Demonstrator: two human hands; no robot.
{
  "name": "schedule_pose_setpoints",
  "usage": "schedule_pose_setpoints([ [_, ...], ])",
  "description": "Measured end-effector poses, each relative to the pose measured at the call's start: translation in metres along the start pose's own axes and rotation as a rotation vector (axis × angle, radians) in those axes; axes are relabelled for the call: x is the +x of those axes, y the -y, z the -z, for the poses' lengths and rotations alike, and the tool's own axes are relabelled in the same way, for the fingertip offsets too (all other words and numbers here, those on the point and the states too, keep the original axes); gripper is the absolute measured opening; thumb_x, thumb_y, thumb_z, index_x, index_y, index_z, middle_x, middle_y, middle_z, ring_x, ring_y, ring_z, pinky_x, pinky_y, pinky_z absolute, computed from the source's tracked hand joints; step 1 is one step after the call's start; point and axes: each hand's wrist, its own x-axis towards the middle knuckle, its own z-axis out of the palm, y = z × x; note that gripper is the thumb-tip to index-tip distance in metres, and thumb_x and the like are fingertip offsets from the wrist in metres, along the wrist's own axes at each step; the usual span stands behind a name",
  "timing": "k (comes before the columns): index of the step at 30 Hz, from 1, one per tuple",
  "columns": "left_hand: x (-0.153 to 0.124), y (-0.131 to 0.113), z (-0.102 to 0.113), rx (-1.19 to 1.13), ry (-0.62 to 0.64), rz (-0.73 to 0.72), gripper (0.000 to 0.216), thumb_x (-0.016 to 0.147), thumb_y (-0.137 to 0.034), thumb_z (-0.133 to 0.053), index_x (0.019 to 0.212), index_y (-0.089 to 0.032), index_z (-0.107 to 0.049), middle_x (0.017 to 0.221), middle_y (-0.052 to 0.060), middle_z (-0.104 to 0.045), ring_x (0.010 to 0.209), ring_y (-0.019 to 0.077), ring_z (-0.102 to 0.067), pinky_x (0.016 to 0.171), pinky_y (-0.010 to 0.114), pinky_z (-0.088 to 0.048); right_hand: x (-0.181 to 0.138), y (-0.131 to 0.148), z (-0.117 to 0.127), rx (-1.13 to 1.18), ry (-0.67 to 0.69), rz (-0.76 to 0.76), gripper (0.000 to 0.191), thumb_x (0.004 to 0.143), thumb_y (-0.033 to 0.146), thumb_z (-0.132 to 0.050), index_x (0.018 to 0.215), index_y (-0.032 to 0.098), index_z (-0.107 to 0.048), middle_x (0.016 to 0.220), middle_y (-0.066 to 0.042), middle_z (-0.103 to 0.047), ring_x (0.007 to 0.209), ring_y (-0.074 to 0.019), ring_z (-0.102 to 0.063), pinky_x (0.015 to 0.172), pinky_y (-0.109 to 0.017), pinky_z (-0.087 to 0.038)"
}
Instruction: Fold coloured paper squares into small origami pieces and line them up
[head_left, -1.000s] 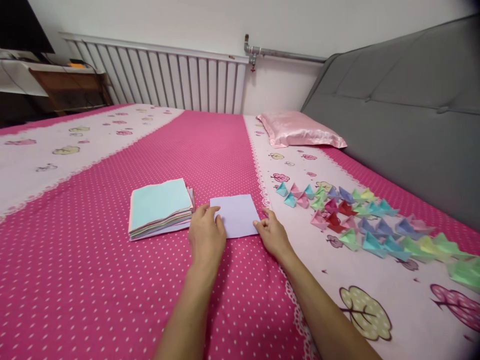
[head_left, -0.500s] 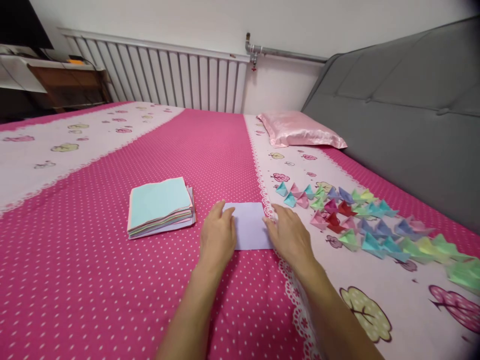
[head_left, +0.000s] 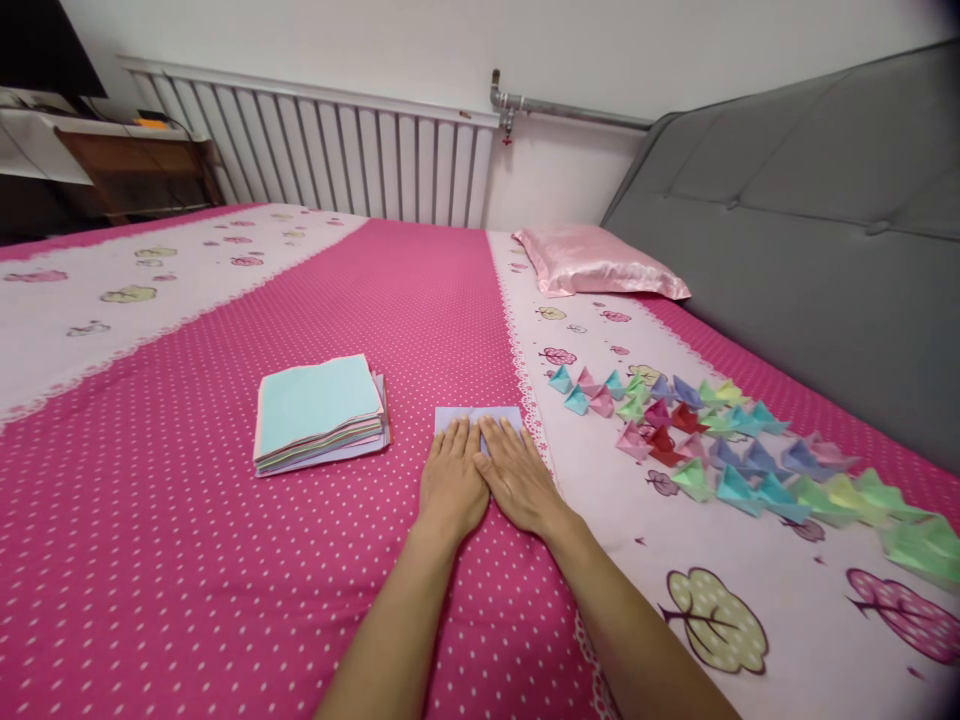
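Note:
A sheet of lavender paper (head_left: 472,412) lies flat on the pink dotted bedspread, and only its far strip shows beyond my fingers. My left hand (head_left: 454,482) rests palm down on it, fingers stretched forward. Beside it, my right hand (head_left: 519,478) also lies flat on the paper, its thumb touching the left hand. Both palms hide the near part of the sheet. To the left sits a stack of coloured paper (head_left: 321,410) with a light blue sheet on top.
Rows of small folded paper boats (head_left: 757,460) in several colours stand on the right. Behind them are a pink satin pillow (head_left: 596,262) and a grey padded headboard (head_left: 810,190). A white radiator (head_left: 322,140) runs along the far wall.
My hands have come together from the sheet's two sides and now lie flat on top of it. The sheet sits slightly farther left. The stack and boats stay put.

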Motion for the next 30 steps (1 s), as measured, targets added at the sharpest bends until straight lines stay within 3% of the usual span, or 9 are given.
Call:
schedule_pose_setpoints([
  [13, -0.001, 0.008, 0.002, 0.056, -0.070, 0.234, 0.057, 0.086, -0.047, -0.027, 0.134, -0.018, -0.035, 0.142, 0.012, -0.031, 0.131, 0.0271, -0.023, 0.106, 0.045, -0.015, 0.001, -0.008, -0.003, -0.076, -0.046, -0.222, 0.063, 0.087, 0.057, -0.014, 0.139, 0.021, -0.021, 0.147, -0.007, -0.016, 0.135, -0.0259, -0.009, 0.106, -0.051, -0.005],
  [21, -0.001, 0.008, 0.007, 0.082, -0.067, 0.370, 0.056, 0.087, -0.040, -0.024, 0.135, -0.012, -0.033, 0.141, 0.015, -0.031, 0.131, 0.0285, -0.025, 0.107, 0.045, -0.015, 0.000, -0.014, -0.006, -0.089, -0.130, -0.420, 0.068, 0.087, 0.054, -0.018, 0.139, 0.011, -0.022, 0.146, -0.012, -0.019, 0.134, -0.0311, -0.009, 0.105, -0.054, -0.003],
  [24, -0.001, 0.008, 0.008, 0.084, -0.061, 0.373, 0.056, 0.087, -0.038, -0.025, 0.135, -0.011, -0.033, 0.141, 0.016, -0.030, 0.131, 0.0290, -0.024, 0.107, 0.044, -0.016, 0.001, -0.011, -0.001, -0.059, -0.234, -0.471, 0.067, 0.088, 0.050, -0.019, 0.138, 0.005, -0.021, 0.145, -0.018, -0.018, 0.134, -0.0305, -0.013, 0.105, -0.052, -0.007],
  [27, 0.000, 0.007, 0.008, 0.078, -0.061, 0.370, 0.055, 0.087, -0.037, -0.026, 0.135, -0.010, -0.032, 0.141, 0.016, -0.030, 0.131, 0.0296, -0.024, 0.107, 0.045, -0.017, 0.001, -0.004, 0.009, -0.001, -0.388, -0.347, 0.061, 0.091, 0.044, -0.015, 0.140, 0.008, -0.011, 0.147, -0.014, -0.015, 0.135, -0.0243, -0.011, 0.106, -0.049, -0.010],
  [30, -0.001, 0.007, 0.010, 0.077, -0.060, 0.372, 0.055, 0.088, -0.037, -0.026, 0.135, -0.010, -0.032, 0.141, 0.017, -0.030, 0.131, 0.0299, -0.024, 0.107, 0.045, -0.017, 0.000, 0.004, 0.014, 0.018, -0.321, -0.049, 0.057, 0.091, 0.043, -0.015, 0.141, 0.015, -0.008, 0.148, -0.006, -0.013, 0.136, -0.0182, -0.006, 0.108, -0.042, -0.010],
])
